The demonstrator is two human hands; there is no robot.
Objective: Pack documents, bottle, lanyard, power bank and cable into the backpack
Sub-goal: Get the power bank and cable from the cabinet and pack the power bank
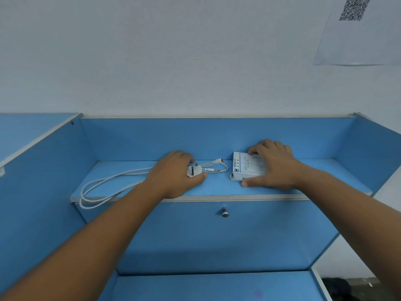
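While both hands are laid on things on the blue shelf (217, 190), nothing is seen to be lifted yet. The left hand (173, 172) is cupped over the white plug (193, 171) with thumb and fingers curled about it, so it is judged to be closing on the plug, though a firm clamp cannot be confirmed. The right hand (271, 165) is spread flat over the white box (245, 166), thumb at its near edge and fingers at its far edge; whether it is pinched or merely covered cannot be told. The box is taken to hold the power bank, which is a guess from its shape and print.

The cable (104, 185) is trailed leftward from the plug in long loose loops, one of which hangs over the front edge of the shelf; short connector ends (220, 160) lie between the two hands. It is expected to be light and limp, so it would best be gathered into a coil before lifting, with the hard plug as the firm hold. The box is likely stiff, fairly light and smooth-sided, and is best gripped across its short sides.

A drawer knob (225, 211) sits below the shelf lip, where the hanging loop could be snagged. A printed sheet (358, 35) is fixed to the wall. The backpack is not in view
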